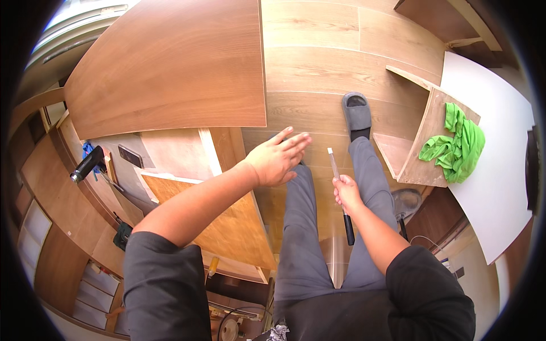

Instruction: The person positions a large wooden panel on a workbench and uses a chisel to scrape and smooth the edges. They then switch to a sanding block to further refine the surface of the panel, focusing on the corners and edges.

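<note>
My left hand (278, 156) is held out over the gap between the panels and my left leg, palm down, fingers stretched and apart, with nothing in it. Nearest to it is the lower right corner of a large brown wooden panel (176, 74). Between my knees my right hand (348, 193) is closed round a slim tool (348, 228) with a black handle, a thin pale shaft and a small whitish square tip. The tip points away from me. The exact kind of tool cannot be made out.
Right of my legs, a green cloth (463, 149) drapes over a small wooden stand (424, 136), beside a white board (483, 113). To the left lie a phone (131, 156), a black cylindrical tool (88, 165) and an orange-brown board (222, 219). A grey slipper (358, 116) is on my foot.
</note>
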A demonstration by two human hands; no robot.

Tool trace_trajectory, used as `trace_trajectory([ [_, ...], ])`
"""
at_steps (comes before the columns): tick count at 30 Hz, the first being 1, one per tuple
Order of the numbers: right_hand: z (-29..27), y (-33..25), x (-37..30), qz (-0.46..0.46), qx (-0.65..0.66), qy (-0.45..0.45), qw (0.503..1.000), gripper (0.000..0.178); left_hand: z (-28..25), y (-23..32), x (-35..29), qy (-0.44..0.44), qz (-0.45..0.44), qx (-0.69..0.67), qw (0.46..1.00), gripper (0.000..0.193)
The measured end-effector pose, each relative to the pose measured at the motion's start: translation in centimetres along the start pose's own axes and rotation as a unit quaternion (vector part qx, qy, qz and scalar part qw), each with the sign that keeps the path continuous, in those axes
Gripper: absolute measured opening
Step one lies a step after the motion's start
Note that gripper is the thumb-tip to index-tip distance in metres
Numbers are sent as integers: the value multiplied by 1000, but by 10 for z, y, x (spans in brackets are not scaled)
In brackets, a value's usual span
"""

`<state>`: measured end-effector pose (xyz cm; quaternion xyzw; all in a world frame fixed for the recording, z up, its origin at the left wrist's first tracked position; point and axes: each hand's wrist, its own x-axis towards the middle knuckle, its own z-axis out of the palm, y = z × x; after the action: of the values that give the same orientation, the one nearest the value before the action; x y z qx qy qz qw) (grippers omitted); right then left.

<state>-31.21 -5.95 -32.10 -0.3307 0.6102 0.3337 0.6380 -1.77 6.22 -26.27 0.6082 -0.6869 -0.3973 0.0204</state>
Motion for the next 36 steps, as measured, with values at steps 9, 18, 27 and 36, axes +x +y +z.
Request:
trace_trajectory([
  [9,4,-4,-1,-9,45,-21,999,8,-12,8,-7,219,-65,-85,970,14],
  [18,-8,-53,-41,93,141,-83,982,16,28,67,49,195,-348,-387,831,23],
  [27,-25,-73,-82,10,-4,-49,999,15,54,115,3,247,-344,-458,782,72],
  [36,-15,-70,-171,-121,-354,-71,925,18,81,160,-50,484,-406,-546,550,52],
])
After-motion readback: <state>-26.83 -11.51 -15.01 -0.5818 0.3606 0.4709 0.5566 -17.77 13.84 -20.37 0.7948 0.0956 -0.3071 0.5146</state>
